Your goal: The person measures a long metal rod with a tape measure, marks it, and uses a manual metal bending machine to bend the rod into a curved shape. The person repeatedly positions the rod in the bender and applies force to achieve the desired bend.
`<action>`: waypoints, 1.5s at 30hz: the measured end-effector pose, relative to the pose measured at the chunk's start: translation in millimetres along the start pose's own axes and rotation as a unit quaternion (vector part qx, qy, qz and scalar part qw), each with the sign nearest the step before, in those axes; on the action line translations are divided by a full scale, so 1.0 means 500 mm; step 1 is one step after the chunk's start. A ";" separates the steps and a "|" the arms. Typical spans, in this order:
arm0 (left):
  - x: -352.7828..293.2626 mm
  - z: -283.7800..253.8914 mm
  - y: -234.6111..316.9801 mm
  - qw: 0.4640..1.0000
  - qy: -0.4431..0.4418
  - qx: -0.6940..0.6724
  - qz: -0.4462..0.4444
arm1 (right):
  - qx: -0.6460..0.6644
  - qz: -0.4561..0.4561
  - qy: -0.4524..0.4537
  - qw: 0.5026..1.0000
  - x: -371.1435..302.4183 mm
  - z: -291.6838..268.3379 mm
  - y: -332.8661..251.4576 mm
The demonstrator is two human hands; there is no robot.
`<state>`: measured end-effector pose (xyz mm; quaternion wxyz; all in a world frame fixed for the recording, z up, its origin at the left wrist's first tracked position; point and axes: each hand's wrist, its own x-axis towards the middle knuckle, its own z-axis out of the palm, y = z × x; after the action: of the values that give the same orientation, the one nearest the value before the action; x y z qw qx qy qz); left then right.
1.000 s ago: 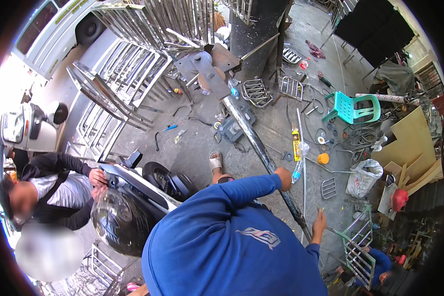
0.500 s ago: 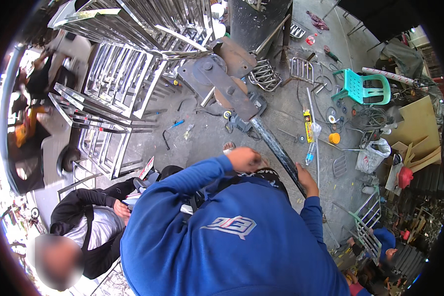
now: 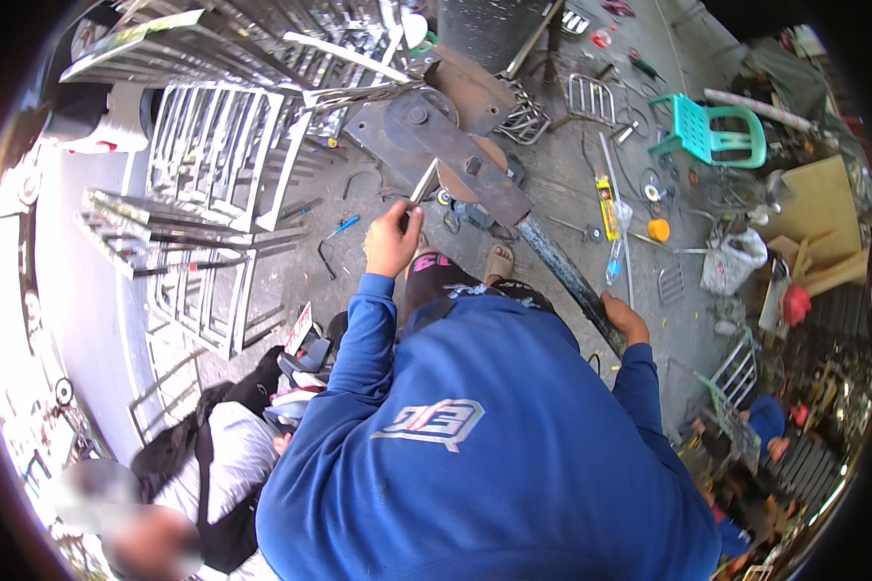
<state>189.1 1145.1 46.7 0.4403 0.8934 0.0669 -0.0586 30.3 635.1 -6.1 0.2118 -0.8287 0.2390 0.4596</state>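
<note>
A rusty hand-operated bending machine [image 3: 419, 116] stands ahead of me, with flat steel plates, a round die and bolts. From it a long dark lever handle [image 3: 564, 269] slants down toward my right side. My right hand [image 3: 628, 321] is closed around the handle near its lower end. A short shiny metal bar [image 3: 426, 177] sticks out of the bender on the near side. My left hand [image 3: 392, 242] pinches the bar's near end with thumb and fingers; the fingertips partly hide that end.
Stacked shiny metal frames [image 3: 218, 155] crowd the left. A blue-handled tool [image 3: 343, 228] lies on the floor. To the right are a turquoise plastic chair [image 3: 707, 131], an orange-lidded jar [image 3: 658, 229], a water bottle [image 3: 614, 261] and a white bag [image 3: 734, 261]. A person [image 3: 228, 455] sits at lower left.
My left hand has moved left and forward, from beside the lever to the metal bar's end. The right hand stays on the lever handle, shifted slightly right in the picture.
</note>
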 end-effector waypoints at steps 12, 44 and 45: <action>0.232 -0.035 0.007 0.994 -0.082 0.076 0.003 | -0.073 0.012 0.252 0.965 -0.040 0.087 -0.048; 0.229 -0.019 -0.074 0.977 -0.200 -0.071 0.008 | -0.147 0.057 0.282 0.947 -0.015 0.116 -0.016; 0.227 -0.026 -0.081 0.972 -0.229 -0.048 0.034 | -0.169 0.069 0.260 0.948 -0.017 0.113 -0.020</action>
<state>294.6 1187.5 4.4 0.4880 0.8359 -0.0634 -0.2430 -5.1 677.0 -24.8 -0.0329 -0.9244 0.2618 0.2753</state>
